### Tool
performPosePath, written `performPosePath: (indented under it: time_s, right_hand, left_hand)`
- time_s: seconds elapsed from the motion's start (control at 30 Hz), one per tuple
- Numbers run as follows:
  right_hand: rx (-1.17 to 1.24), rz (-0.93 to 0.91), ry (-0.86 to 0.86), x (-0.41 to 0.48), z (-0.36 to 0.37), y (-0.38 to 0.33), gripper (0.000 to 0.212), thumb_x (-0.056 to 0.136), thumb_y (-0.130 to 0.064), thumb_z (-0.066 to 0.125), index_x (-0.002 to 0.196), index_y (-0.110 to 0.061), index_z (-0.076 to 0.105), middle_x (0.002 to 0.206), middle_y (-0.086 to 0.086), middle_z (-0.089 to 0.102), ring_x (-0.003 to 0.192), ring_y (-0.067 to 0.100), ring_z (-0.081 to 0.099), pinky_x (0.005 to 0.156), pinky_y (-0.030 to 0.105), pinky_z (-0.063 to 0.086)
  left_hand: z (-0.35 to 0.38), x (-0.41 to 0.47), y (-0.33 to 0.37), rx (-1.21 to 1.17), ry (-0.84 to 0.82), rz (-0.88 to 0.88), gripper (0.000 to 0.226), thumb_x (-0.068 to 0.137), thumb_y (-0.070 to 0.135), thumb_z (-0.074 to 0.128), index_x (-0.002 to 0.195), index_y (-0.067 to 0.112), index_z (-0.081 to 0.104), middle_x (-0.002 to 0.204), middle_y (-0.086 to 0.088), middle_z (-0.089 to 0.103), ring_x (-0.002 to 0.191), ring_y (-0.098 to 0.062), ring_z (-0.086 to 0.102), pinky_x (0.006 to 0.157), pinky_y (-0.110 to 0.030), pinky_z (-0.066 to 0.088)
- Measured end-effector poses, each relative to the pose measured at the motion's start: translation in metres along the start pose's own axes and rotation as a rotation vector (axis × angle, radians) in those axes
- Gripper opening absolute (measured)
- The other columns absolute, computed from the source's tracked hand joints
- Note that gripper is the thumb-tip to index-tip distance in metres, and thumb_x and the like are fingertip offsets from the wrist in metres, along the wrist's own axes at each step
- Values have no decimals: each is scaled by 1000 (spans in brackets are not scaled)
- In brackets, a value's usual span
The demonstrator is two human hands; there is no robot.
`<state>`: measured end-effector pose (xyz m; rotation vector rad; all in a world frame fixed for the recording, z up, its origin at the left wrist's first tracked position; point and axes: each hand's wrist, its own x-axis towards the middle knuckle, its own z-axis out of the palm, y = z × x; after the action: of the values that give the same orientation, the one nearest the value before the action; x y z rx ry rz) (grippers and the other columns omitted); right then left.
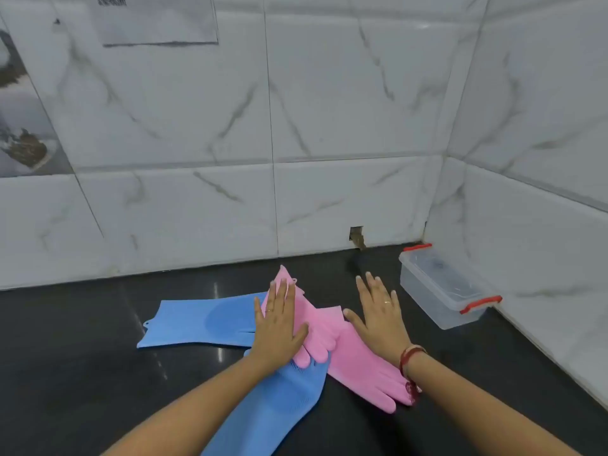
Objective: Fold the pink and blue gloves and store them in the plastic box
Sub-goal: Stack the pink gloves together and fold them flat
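Lying flat, gloves (pixel 316 327); box (pixel 441 291) near wall.

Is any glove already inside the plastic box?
No, the plastic box holds no glove; the pink gloves and blue gloves all lie on the dark counter.
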<state>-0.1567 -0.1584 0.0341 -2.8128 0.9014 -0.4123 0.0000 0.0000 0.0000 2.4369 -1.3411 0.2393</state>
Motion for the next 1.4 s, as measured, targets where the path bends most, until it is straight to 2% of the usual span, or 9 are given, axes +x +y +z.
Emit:
performPosePath:
  time_s: [0.27, 0.43, 0.53, 0.67, 0.97, 1.17, 1.27, 1.33, 1.4]
  right_hand:
    - [-16, 124, -193, -22, 35, 9, 68, 94, -52, 33, 150, -22, 6, 159, 3, 12, 146, 22, 12, 118, 48, 9]
    - [-133, 178, -254, -20, 43, 10, 54, 92, -54, 35, 137, -23, 34, 135, 2, 45, 121, 23, 44, 98, 43, 34]
    - [-86, 220, -303, -8, 40, 6, 42, 90, -49, 42, 124, -23, 45, 125, 1, 53, 114, 23, 49, 95, 43, 35]
    - [30, 213, -346, 8, 35, -5, 26, 88, -31, 46, 111, -19, 52, 112, 2, 64, 105, 25, 58, 92, 41, 36]
    - [92, 219, -363, 27, 25, 4, 36, 90, -20, 43, 126, -19, 48, 126, 8, 56, 115, 30, 53, 95, 41, 42]
    - [64, -44, -475, 28, -16, 0, 40, 94, -11, 39, 131, -23, 49, 122, 8, 51, 112, 26, 52, 97, 39, 43]
    - [-61, -169, -458, 25, -53, -12, 37, 92, -7, 43, 117, -29, 60, 106, -1, 51, 106, 22, 54, 100, 46, 36]
    - [-172, -258, -438, 24, -82, -23, 44, 85, 2, 42, 102, -30, 65, 94, -5, 45, 101, 21, 56, 98, 47, 35]
    - [-226, -351, -372, 22, -109, -34, 48, 77, 8, 40, 88, -30, 68, 86, -7, 44, 91, 19, 55, 87, 37, 38]
  left_hand:
    - [37, -29, 10, -10, -288, -248, 103, 69, 89, 22, 150, 31, -7, 160, -2, -11, 146, -31, -12, 112, -61, 2]
    - [38, -38, -4, -8, -221, -183, 117, 47, 101, 23, 147, 39, 18, 157, 7, 19, 144, -21, 15, 111, -51, 15]
    - [36, -42, -12, -21, -151, -138, 98, 56, 90, 38, 140, 40, 34, 147, 11, 37, 130, -17, 37, 97, -39, 30]
    - [30, -36, -23, -80, -157, -50, 80, 65, 72, 47, 135, 36, 43, 136, 12, 46, 117, -15, 45, 88, -31, 35]
    - [13, -17, -73, -57, -158, 42, 59, 70, 38, 67, 126, 26, 57, 115, 0, 60, 97, -24, 58, 81, -36, 46]
    - [-11, -4, -107, 197, -302, 48, 64, 77, 41, 62, 137, 31, 43, 133, -1, 50, 114, -25, 49, 93, -38, 35]
    - [-40, 18, -101, 265, -541, -24, 98, 67, 65, 61, 149, 30, 18, 154, -1, 24, 142, -26, 17, 111, -59, 6]
    - [-60, 30, -78, 136, -582, 12, 126, 52, 76, 64, 150, 32, -3, 160, 3, 2, 146, -21, -9, 112, -59, -6]
    - [-73, 35, -43, -160, -478, 124, 131, 45, 80, 68, 146, 44, -7, 160, 10, 1, 144, -7, -9, 117, -45, 4]
